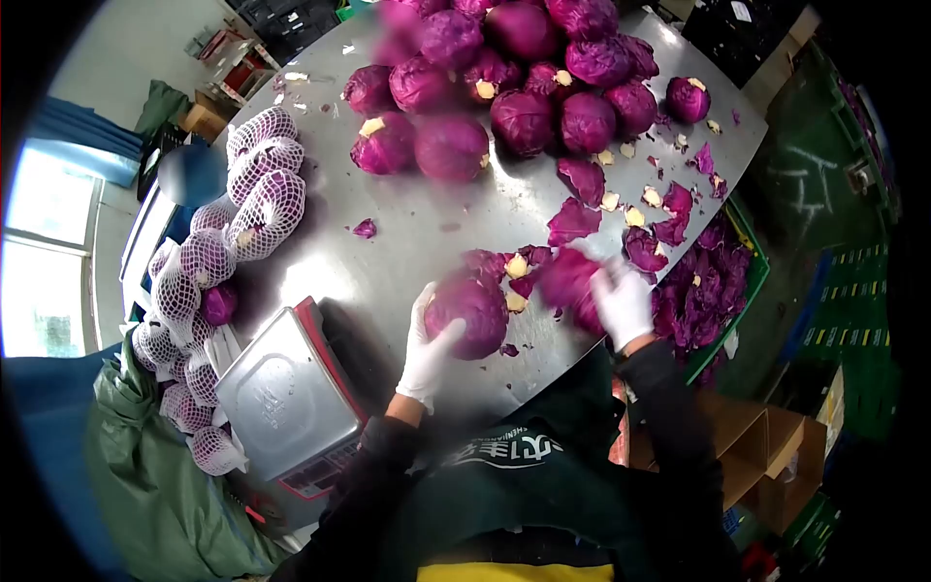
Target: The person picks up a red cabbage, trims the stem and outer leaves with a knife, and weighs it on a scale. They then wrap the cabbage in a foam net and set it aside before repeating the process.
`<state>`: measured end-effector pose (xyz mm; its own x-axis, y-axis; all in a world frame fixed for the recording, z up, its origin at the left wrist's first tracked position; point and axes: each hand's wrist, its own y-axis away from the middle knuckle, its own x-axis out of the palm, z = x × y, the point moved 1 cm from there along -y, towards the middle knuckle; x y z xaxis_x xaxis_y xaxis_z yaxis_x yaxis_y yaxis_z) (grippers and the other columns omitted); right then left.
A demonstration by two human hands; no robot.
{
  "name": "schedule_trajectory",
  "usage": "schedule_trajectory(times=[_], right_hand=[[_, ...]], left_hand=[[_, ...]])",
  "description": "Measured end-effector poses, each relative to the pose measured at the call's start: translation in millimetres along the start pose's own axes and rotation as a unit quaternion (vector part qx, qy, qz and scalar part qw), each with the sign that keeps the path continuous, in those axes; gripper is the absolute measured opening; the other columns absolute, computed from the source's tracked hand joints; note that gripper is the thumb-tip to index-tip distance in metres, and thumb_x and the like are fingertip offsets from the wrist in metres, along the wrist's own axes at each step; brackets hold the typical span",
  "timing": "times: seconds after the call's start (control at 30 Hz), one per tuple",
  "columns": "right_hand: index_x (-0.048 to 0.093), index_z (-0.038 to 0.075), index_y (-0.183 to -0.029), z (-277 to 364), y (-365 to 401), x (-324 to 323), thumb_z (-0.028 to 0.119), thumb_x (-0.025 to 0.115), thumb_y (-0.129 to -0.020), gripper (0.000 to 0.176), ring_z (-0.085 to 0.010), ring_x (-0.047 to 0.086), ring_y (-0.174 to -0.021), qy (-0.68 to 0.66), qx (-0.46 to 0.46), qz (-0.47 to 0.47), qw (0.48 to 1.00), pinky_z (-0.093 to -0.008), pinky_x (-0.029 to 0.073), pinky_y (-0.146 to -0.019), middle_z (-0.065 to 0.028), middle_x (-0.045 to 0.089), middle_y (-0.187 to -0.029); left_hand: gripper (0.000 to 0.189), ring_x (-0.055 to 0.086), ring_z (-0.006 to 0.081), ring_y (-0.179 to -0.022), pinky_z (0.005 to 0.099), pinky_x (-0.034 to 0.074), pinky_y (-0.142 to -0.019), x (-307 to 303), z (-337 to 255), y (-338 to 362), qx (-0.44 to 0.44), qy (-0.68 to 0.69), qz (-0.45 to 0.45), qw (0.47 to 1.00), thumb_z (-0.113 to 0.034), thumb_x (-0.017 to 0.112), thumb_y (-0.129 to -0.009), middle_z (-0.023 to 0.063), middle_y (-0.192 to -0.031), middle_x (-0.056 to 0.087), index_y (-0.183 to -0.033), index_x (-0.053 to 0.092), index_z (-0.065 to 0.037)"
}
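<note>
My left hand [427, 351], in a white glove, grips a red cabbage [469, 314] from its left side, low over the metal table [388, 257]. To its right my right hand [623, 303], also gloved in white, is closed on a loose purple leaf [574, 286], which is blurred by motion. Between the hands lie leaf scraps and pale stem pieces [516, 267]. More torn leaves [573, 221] lie beyond my right hand. A pile of whole red cabbages [524, 122] covers the far part of the table.
Netted cabbages [267, 213] line the left edge of the table. A metal scale [287, 393] stands at the near left. Right of the table, a green crate [754, 308] holds many leaves [700, 291]. Open cardboard boxes [742, 441] stand at the lower right.
</note>
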<state>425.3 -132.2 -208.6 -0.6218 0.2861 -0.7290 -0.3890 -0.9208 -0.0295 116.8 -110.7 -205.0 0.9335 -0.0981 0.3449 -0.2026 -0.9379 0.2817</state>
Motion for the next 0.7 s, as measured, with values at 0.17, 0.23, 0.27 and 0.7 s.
schedule_trajectory(times=[0.17, 0.23, 0.27, 0.7], right_hand=[[0.059, 0.004, -0.122, 34.4, -31.4, -60.3, 0.030, 0.077, -0.077, 0.055, -0.0315, 0.056, -0.109, 0.137, -0.139, -0.078, 0.978, -0.0395, 0.046, -0.093, -0.0143, 0.058, -0.115], [0.059, 0.006, -0.125, 60.1, -12.0, -43.3, 0.039, 0.079, -0.076, 0.063, -0.0252, 0.054, -0.109, -0.127, -0.116, 0.129, 0.977, -0.0367, 0.046, -0.094, -0.0123, 0.056, -0.114], [0.055, 0.007, -0.131, 62.0, 4.9, -20.8, 0.034, 0.085, -0.072, 0.072, -0.0254, 0.052, -0.120, -0.241, -0.067, 0.215, 0.944, -0.0353, 0.042, -0.103, -0.0098, 0.055, -0.123], [0.061, 0.003, -0.121, 65.9, 46.5, 33.9, 0.017, 0.086, -0.072, 0.057, -0.0162, 0.059, -0.106, -0.329, 0.009, 0.316, 0.890, -0.0300, 0.047, -0.094, -0.0066, 0.060, -0.115]], left_hand=[[0.096, 0.042, 0.0292, -0.124, 0.0416, 0.035, -0.108, 12.1, 2.7, 14.8, 0.135, -0.309, 0.071, 0.939, -0.013, 0.081, -0.066, 0.0165, -0.134, 0.042, -0.146, 0.029, -0.001], [0.100, 0.037, 0.0258, -0.131, 0.0387, 0.032, -0.111, 23.1, -2.9, 21.5, 0.120, -0.316, 0.104, 0.935, -0.009, 0.083, -0.065, 0.0131, -0.141, 0.034, -0.147, 0.026, -0.002], [0.102, 0.035, 0.0241, -0.135, 0.0373, 0.031, -0.113, 27.7, -6.7, 23.2, 0.113, -0.321, 0.120, 0.933, -0.007, 0.084, -0.065, 0.0113, -0.144, 0.029, -0.148, 0.024, -0.003], [0.097, 0.043, 0.0233, -0.128, 0.0366, 0.037, -0.108, 36.2, -19.3, 34.5, 0.093, -0.364, 0.136, 0.917, -0.009, 0.086, -0.067, 0.0106, -0.140, 0.035, -0.145, 0.029, -0.005]])
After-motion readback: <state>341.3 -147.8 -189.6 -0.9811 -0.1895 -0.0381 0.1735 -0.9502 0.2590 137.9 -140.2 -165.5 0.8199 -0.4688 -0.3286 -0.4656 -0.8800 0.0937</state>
